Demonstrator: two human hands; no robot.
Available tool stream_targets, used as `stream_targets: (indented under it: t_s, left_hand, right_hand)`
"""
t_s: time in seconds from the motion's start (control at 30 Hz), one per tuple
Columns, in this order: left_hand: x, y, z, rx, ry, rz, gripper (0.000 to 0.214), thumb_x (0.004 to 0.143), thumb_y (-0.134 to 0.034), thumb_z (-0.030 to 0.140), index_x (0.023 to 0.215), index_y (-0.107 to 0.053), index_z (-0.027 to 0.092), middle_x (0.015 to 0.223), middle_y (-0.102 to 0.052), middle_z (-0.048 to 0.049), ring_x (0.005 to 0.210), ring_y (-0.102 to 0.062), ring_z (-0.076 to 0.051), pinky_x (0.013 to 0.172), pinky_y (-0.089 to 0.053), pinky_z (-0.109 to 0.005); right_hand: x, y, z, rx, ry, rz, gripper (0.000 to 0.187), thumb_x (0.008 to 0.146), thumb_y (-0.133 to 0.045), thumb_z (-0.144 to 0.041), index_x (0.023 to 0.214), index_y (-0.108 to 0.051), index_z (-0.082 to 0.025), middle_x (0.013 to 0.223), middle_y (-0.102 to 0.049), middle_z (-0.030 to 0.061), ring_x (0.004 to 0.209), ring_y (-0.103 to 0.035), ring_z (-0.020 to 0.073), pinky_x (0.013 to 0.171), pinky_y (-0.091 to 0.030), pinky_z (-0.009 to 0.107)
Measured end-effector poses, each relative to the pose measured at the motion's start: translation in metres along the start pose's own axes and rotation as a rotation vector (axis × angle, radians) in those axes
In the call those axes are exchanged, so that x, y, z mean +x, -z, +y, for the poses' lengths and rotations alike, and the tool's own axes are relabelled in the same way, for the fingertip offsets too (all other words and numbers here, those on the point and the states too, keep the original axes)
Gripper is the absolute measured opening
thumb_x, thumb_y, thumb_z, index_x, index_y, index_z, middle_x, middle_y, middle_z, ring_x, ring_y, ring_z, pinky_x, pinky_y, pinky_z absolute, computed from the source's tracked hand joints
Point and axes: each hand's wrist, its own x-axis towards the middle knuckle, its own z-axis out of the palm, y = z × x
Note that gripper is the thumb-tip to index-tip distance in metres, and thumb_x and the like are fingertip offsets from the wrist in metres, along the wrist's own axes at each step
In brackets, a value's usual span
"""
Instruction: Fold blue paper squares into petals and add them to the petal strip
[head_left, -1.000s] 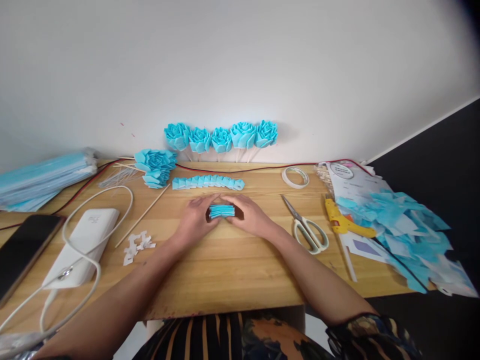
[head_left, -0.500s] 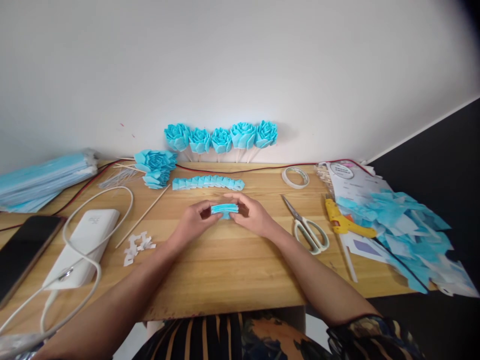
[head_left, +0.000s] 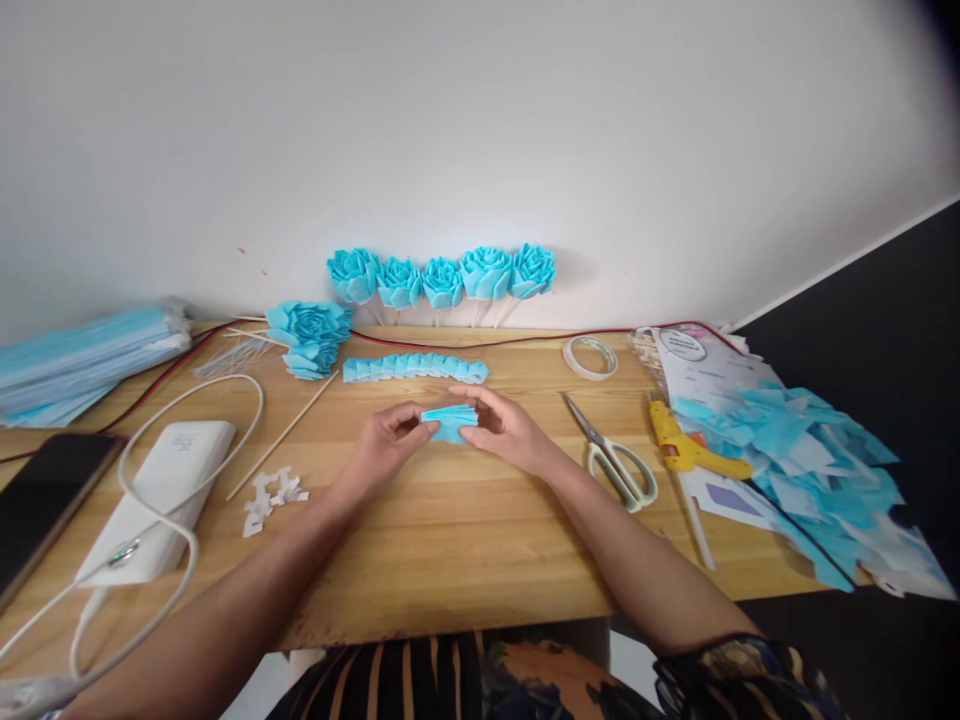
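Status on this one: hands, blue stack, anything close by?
Left hand and right hand both gripping, one at each end. Blue stack held between them, layers visible. Folded blue strip just beyond; scissors off to the right.

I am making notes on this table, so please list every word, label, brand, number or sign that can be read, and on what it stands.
No text is legible.
White power bank: gray marking, too small and blurred.
Round label: dark print, too blurred.
White sheet: faint print, too blurred.
Tape roll: faint marks inside, too small.
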Motion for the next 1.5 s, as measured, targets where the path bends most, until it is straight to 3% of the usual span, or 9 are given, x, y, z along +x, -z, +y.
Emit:
stream_targets:
  t_s: [0.1,0.2,0.4,0.73,0.97,1.1,1.27,1.5]
  left_hand:
    - [0.002,0.0,-0.003,0.203,-0.227,0.05,0.015,0.084,-0.059,0.027,0.086,-0.069,0.016,0.079,-0.066,-0.0042,0.076,-0.059,-0.017,0.071,-0.046,-0.029]
    - [0.003,0.001,-0.007,0.347,-0.339,0.069,0.014,0.084,-0.059,0.021,0.092,-0.07,0.018,0.09,-0.069,-0.0073,0.087,-0.061,-0.02,0.08,-0.048,-0.033]
    - [0.006,0.002,-0.012,0.661,-0.369,0.002,0.016,0.08,-0.061,0.017,0.095,-0.069,0.02,0.089,-0.069,-0.0067,0.086,-0.06,-0.022,0.081,-0.047,-0.037]
    - [0.004,-0.001,-0.008,0.636,-0.408,0.085,0.011,0.081,-0.06,0.017,0.087,-0.068,0.017,0.086,-0.067,-0.0071,0.084,-0.059,-0.021,0.077,-0.046,-0.035]
    - [0.006,-0.006,-0.011,0.694,-0.358,0.055,0.008,0.079,-0.063,0.019,0.085,-0.069,0.018,0.085,-0.067,-0.0059,0.085,-0.06,-0.022,0.08,-0.044,-0.035]
    - [0.008,-0.006,-0.014,0.699,-0.342,0.074,0.008,0.079,-0.065,0.022,0.084,-0.069,0.018,0.083,-0.067,-0.0058,0.084,-0.059,-0.022,0.08,-0.044,-0.035]
    - [0.009,-0.004,-0.014,0.741,-0.319,0.041,0.011,0.076,-0.067,0.024,0.085,-0.067,0.017,0.08,-0.066,-0.0045,0.081,-0.058,-0.022,0.079,-0.043,-0.035]
    - [0.009,-0.003,-0.014,0.764,-0.347,0.067,0.007,0.076,-0.063,0.02,0.071,-0.06,0.016,0.074,-0.062,-0.0041,0.075,-0.056,-0.02,0.073,-0.042,-0.033]
  right_hand:
    - [0.0,0.0,0.001,-0.221,0.109,0.103,0.049,0.076,-0.058,-0.016,0.125,-0.055,-0.024,0.11,-0.066,0.0037,0.096,-0.062,0.0185,0.088,-0.046,0.033]
    - [0.003,-0.002,0.008,-0.373,0.24,0.139,0.046,0.075,-0.056,-0.01,0.119,-0.059,-0.023,0.117,-0.066,0.005,0.105,-0.061,0.02,0.094,-0.044,0.035]
    - [0.009,-0.006,0.019,-0.584,0.295,0.083,0.04,0.075,-0.064,-0.014,0.114,-0.062,-0.023,0.114,-0.068,0.0068,0.106,-0.061,0.0241,0.093,-0.043,0.04]
    - [0.008,-0.007,0.018,-0.6,0.352,0.119,0.026,0.076,-0.063,-0.012,0.1,-0.064,-0.021,0.093,-0.071,0.004,0.09,-0.063,0.0211,0.084,-0.044,0.035]
    - [0.008,-0.004,0.016,-0.609,0.335,0.079,0.034,0.077,-0.067,-0.021,0.11,-0.061,-0.022,0.106,-0.069,0.0059,0.1,-0.061,0.0233,0.09,-0.043,0.039]
    - [0.004,0.001,0.004,-0.642,0.448,0.037,0.058,0.084,-0.062,-0.038,0.136,-0.043,-0.021,0.139,-0.05,0.0105,0.13,-0.042,0.0259,0.107,-0.032,0.046]
    - [0.001,0.0,-0.005,-0.873,0.447,-0.088,0.064,0.09,-0.05,-0.047,0.145,-0.032,-0.021,0.154,-0.027,0.0082,0.145,-0.011,0.0286,0.114,-0.015,0.053]
    - [0.002,-0.005,-0.007,-1.019,0.412,-0.169,0.066,0.09,-0.048,-0.053,0.146,-0.03,-0.024,0.156,-0.019,0.0083,0.145,-0.006,0.0304,0.114,-0.013,0.056]
